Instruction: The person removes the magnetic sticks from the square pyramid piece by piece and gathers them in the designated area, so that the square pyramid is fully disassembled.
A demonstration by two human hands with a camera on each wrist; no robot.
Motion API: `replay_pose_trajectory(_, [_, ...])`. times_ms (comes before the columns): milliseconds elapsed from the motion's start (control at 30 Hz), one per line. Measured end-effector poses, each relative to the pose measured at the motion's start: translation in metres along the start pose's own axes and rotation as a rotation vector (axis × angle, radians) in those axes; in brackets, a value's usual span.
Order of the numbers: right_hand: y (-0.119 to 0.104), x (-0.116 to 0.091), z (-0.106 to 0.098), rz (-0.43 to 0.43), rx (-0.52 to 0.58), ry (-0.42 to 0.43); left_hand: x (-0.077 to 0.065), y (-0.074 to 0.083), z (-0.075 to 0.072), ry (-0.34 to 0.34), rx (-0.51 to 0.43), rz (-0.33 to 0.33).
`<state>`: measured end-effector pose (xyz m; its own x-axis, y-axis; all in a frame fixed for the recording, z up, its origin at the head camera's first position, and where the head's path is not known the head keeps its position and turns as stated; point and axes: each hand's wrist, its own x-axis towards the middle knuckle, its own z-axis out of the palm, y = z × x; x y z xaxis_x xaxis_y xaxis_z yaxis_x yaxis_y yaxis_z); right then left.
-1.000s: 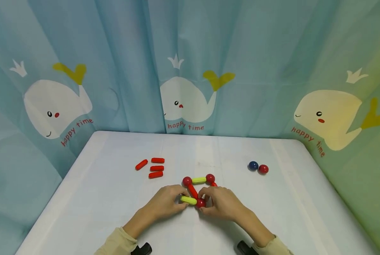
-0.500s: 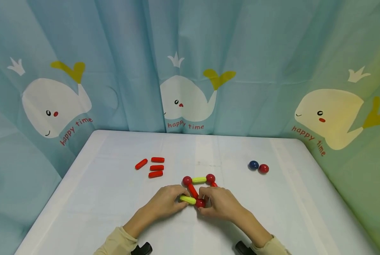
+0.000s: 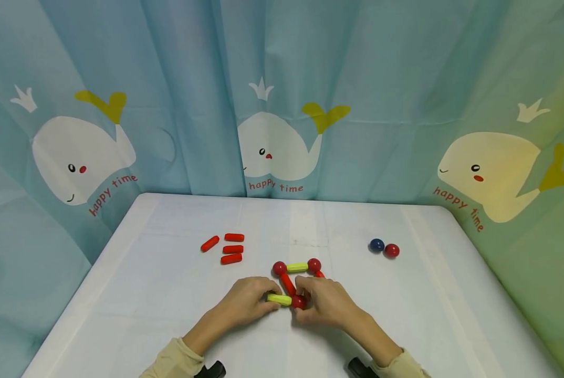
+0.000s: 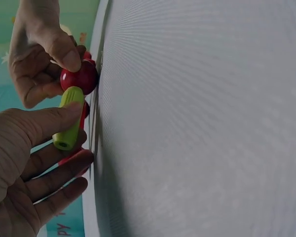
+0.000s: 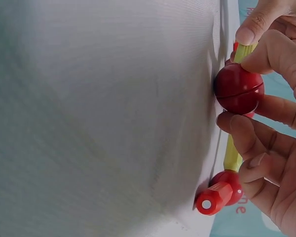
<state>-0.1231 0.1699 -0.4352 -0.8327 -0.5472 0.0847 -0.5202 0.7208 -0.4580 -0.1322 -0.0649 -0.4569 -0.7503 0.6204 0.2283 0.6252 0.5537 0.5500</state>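
Note:
With thumb and fingers, my left hand pinches a yellow-green magnetic rod, whose near end shows in the left wrist view. Its other end meets a red ball, which my right hand holds between thumb and fingers. From that ball a red rod runs back to a second red ball. Another yellow-green rod joins this one to a third red ball. A further red rod sticks out from the third ball, partly covered by my right hand in the head view.
Several loose red rods lie on the white table at the back left. A blue ball and a red ball sit side by side at the back right. Behind the table hangs a whale-print curtain.
The joined balls and rods have shifted slightly to the right, together with the ball under my right hand. Both hands keep nearly the same place and hold.

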Motion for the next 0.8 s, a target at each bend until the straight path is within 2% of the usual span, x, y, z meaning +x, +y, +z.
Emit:
replay_pose_trajectory(133, [0.001, -0.001, -0.002, 0.025, -0.017, -0.018, -0.002, 0.0, -0.005, -0.009, 0.059, -0.012])
replay_pose_trajectory(200, [0.002, -0.004, -0.005, 0.052, -0.017, -0.023, -0.007, -0.004, -0.01, 0.021, 0.094, -0.06])
replay_pose_trajectory(267, [0.004, -0.006, -0.008, 0.084, -0.01, -0.029, -0.014, -0.009, -0.019, 0.079, 0.118, -0.144])
replay_pose_trajectory(367, [0.006, -0.009, -0.01, 0.1, 0.014, -0.028, -0.028, -0.021, -0.032, 0.185, 0.082, -0.295])
replay_pose_trajectory(467, [0.007, -0.01, -0.01, 0.093, 0.014, -0.021, -0.039, -0.032, -0.046, 0.262, 0.043, -0.395])
replay_pose_trajectory(667, [0.007, -0.01, -0.009, 0.092, 0.009, -0.016, -0.052, -0.05, -0.068, 0.349, 0.056, -0.486])
replay_pose_trajectory(800, [0.006, -0.011, -0.007, 0.096, 0.016, -0.023, -0.055, -0.06, -0.075, 0.369, 0.09, -0.517])
